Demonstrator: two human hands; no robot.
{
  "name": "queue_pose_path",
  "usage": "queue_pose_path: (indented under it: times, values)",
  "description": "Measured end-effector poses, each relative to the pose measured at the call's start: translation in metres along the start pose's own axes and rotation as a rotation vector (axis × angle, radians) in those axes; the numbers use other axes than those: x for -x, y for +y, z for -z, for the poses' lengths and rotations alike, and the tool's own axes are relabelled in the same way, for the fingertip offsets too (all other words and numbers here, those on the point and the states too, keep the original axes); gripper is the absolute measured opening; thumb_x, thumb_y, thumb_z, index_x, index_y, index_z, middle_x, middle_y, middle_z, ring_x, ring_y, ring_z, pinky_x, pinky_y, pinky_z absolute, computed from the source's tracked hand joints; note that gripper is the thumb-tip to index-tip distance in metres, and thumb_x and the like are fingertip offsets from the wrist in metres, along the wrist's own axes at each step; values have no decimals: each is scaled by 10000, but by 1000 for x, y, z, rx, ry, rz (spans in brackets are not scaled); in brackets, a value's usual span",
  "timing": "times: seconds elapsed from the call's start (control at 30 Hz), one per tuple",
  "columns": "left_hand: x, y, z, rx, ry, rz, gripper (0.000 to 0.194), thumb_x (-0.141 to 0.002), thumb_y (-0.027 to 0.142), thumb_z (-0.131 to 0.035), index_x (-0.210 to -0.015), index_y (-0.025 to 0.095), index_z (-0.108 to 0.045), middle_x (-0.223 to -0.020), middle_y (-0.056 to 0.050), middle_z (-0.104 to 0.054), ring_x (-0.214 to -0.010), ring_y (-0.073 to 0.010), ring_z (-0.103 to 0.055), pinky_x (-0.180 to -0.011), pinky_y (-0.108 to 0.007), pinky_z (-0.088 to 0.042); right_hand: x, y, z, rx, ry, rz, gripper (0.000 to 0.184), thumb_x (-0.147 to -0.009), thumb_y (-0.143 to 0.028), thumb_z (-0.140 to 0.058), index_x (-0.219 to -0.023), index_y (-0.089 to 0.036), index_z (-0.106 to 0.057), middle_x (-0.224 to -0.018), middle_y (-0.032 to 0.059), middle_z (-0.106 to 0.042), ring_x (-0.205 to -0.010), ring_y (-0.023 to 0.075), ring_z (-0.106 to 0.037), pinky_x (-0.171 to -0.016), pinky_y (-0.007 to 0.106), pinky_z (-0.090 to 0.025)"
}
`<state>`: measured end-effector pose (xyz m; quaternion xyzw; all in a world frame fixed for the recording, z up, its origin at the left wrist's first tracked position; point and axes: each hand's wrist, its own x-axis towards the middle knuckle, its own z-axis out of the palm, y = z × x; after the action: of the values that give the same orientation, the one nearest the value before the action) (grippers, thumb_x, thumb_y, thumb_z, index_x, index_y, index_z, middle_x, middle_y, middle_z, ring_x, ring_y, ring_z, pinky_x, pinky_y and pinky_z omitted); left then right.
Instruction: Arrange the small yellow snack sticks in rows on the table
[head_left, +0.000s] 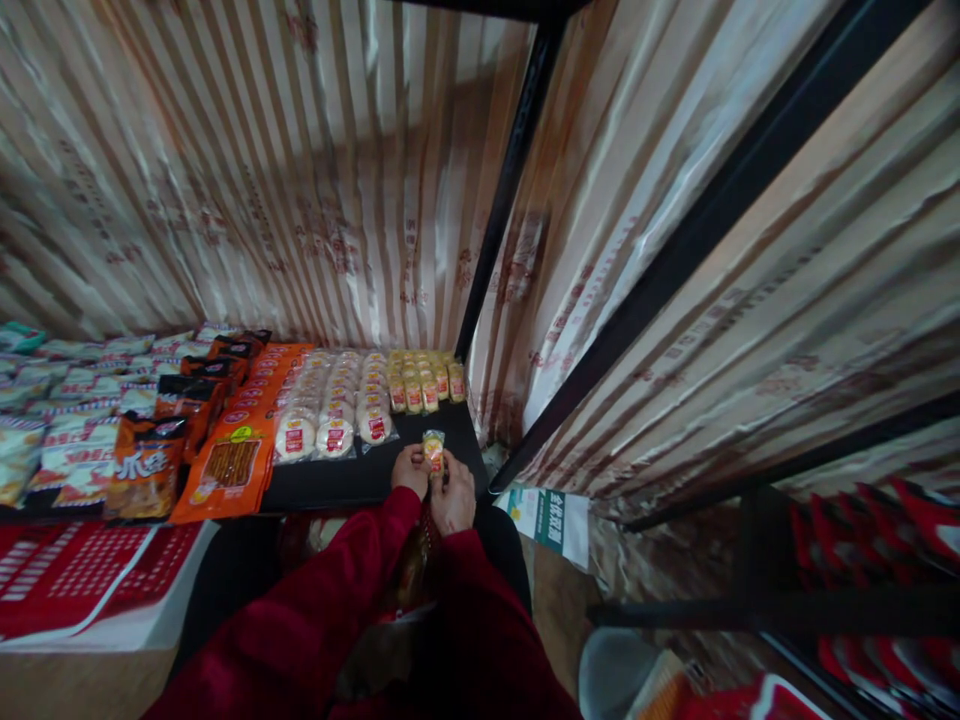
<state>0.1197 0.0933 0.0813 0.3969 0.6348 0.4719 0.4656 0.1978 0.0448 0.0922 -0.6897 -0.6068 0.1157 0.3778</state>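
A yellow, clear-wrapped small snack packet [433, 452] is held at the flat black shelf [330, 485].
Near the shelf's right end, the packet is pinched between the narrowed fingers of the left hand [410, 471] and right hand [455, 496]; along the shelf's back right, matching yellow packets [413, 394] are lined up in rows.

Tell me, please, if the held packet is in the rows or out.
Out: left hand and right hand hold the packet, clearly apart from the rows.

The small plastic-wrapped packet [433, 450] is yellow and red; the long sleeves [337, 590] are dark red. The pleated sheeting [225, 200] is beige, brown-printed.
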Motion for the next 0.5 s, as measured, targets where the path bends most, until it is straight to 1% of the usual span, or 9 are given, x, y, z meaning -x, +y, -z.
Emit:
queue_pose_path:
  times: [0.17,0.33,0.5]
  values:
    - [-7,2,-9,-158,-15,-13,205,-693,43,-578,-875,133,-596,-745,-5,-589,-596,-63,-521,-626,-177,-444,-6,3,-1,-23,32,5,432,-794,-210,-382,-1192,-115,-520,-1103,138,-562,-998,238,-482,-895,372,-376]
    - [-16,0,-19,-227,-25,-39,200,-721,64,-565,-904,141,-592,-788,-13,-607,-642,-61,-541,-640,-165,-445,-14,6,-5,-43,50,-46,462,-772,-220,-388,-1193,-90,-528,-1119,153,-550,-992,251,-477,-885,381,-391]
    - [-18,8,-23,-279,-16,-33,218,-715,83,-579,-913,167,-614,-749,1,-610,-639,-69,-550,-653,-179,-449,-24,9,-8,-81,63,-78,475,-747,-215,-395,-1184,-94,-538,-1106,156,-553,-979,254,-483,-889,395,-396]
